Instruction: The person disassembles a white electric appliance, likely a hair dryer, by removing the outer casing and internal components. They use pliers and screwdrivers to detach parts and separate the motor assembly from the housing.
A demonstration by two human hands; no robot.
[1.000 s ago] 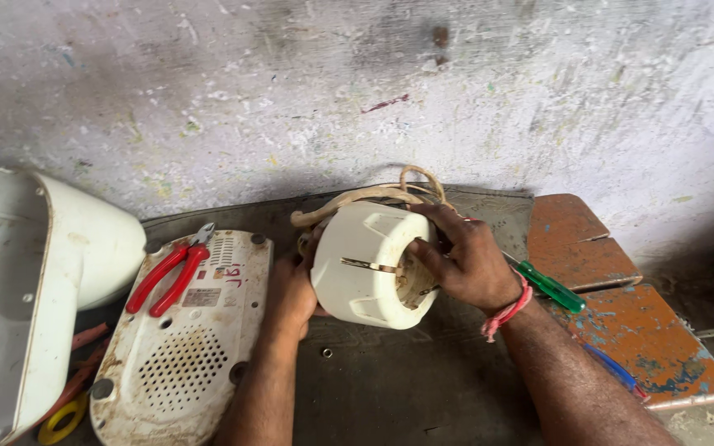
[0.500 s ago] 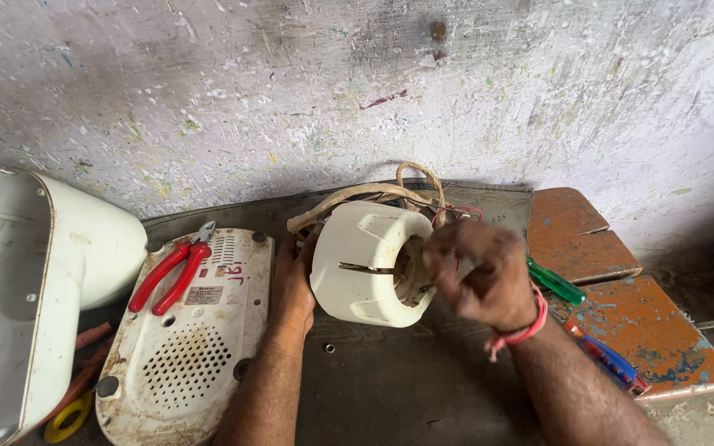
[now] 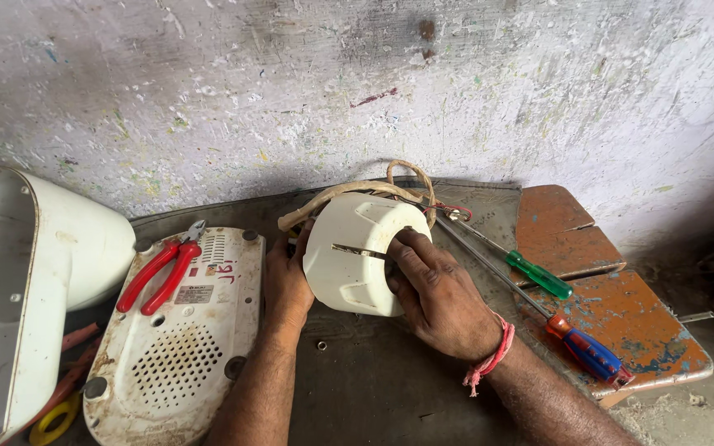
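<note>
Right hand (image 3: pixel 440 301) lowered onto one housing (image 3: pixel 357 256); two screwdrivers (image 3: pixel 539 277).

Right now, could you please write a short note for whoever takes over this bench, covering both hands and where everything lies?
Left hand: steadies the left side of the cream round housing on the dark worktop.
Right hand: lies on the housing's front, fingers at its opening by a metal strip.
Beige cord loops behind the housing.
Red-handled pliers lie on the vented white base plate; a large white cover sits far left.
Green-handled screwdriver and blue-and-red-handled screwdriver lie to the right, untouched.
Done: appliance opened, housing out.
Left: cannot tell; the housing's inside is hidden.
</note>
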